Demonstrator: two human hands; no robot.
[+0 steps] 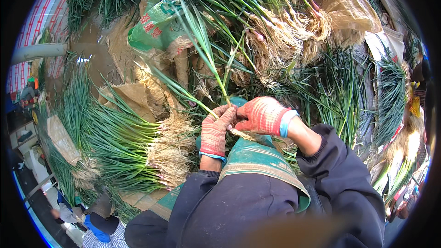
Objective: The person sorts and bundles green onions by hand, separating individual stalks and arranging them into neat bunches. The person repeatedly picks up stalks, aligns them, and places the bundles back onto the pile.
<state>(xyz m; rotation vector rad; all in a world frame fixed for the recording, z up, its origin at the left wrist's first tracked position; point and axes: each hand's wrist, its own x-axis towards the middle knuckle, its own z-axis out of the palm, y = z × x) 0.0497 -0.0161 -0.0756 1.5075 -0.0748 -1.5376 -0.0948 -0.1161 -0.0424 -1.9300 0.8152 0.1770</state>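
My left hand (216,127), in a red-and-cream work glove over a blue one, is closed on green garlic stalks (211,53) just above their roots. Their leaves fan up and to the left. My right hand (263,115), gloved alike, touches the same stalks from the right, its fingertips meeting those of my left hand; what it pinches is hidden. Pale roots (243,134) hang below my fingers, over the green sheet (255,158) on my lap. Left of my hands lies a row of green garlic (131,148), roots toward me.
Ahead lies a large heap of rooted green garlic (275,27), beside a green printed sack (155,24) and a tan woven sack (355,7). Loose leaves (339,93) cover the ground at right. Other people sit at lower left (100,227) and far left (28,93).
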